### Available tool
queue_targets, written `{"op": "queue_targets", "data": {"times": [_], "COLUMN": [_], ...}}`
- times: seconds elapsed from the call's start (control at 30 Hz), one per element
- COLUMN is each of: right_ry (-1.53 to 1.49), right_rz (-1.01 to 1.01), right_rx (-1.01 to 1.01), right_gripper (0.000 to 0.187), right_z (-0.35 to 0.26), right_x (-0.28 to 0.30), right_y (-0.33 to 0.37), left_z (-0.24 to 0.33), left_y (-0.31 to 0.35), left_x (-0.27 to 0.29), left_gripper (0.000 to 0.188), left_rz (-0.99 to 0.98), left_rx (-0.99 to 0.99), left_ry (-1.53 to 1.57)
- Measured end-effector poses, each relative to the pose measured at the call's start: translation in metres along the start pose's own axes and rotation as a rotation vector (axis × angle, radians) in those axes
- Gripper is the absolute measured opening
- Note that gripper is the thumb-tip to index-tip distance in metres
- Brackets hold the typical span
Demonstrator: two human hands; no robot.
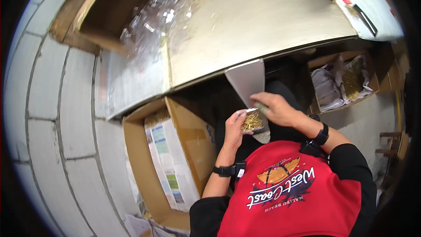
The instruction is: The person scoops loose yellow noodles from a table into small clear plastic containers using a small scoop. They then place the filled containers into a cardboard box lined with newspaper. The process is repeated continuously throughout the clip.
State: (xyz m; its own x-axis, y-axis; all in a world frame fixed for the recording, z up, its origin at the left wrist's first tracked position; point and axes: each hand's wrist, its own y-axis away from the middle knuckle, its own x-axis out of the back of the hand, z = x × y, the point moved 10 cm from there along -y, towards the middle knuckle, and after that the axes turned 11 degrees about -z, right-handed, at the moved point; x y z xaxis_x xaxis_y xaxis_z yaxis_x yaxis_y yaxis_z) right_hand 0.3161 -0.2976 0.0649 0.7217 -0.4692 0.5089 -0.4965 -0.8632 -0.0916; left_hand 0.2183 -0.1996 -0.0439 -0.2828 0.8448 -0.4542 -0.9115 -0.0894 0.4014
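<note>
Left hand (233,128) grips a clear packet (252,121) of gold bits; right hand (275,108) closed over its top

At the centre of the frame my left hand (234,128) holds a small clear packet (252,121) of thin golden pieces, and my right hand (276,109) rests on its top edge. At lower left stands an open brown carton (193,136) with printed sheets (169,166) in white, blue and green. At upper left a heap of clear plastic bags (153,22) lies on the bench (263,22). At right, another open carton (326,61) holds white bags (326,90).
</note>
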Motion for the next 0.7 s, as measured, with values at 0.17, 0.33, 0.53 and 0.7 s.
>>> {"op": "queue_targets", "data": {"times": [0.17,0.33,0.53,0.7], "right_ry": [0.043,0.089,0.608,0.496], "right_rz": [-0.014,0.327,0.289,0.325], "right_rx": [0.047,0.23,0.196,0.317], "right_gripper": [0.038,0.023,0.015,0.013], "right_z": [0.015,0.023,0.008,-0.01], "right_x": [-0.007,0.026,0.039,0.041], "right_y": [0.016,0.035,0.06,0.067], "left_z": [0.025,0.027,-0.015,-0.001], "left_y": [-0.019,-0.024,-0.078,-0.075], "left_x": [-0.025,-0.075,-0.072,-0.084], "left_gripper": [0.026,0.03,0.036,0.035], "left_rz": [0.014,0.0,-0.111,-0.176], "left_rx": [-0.075,0.056,0.113,-0.007], "left_ry": [-0.268,-0.245,-0.188,-0.02]}}
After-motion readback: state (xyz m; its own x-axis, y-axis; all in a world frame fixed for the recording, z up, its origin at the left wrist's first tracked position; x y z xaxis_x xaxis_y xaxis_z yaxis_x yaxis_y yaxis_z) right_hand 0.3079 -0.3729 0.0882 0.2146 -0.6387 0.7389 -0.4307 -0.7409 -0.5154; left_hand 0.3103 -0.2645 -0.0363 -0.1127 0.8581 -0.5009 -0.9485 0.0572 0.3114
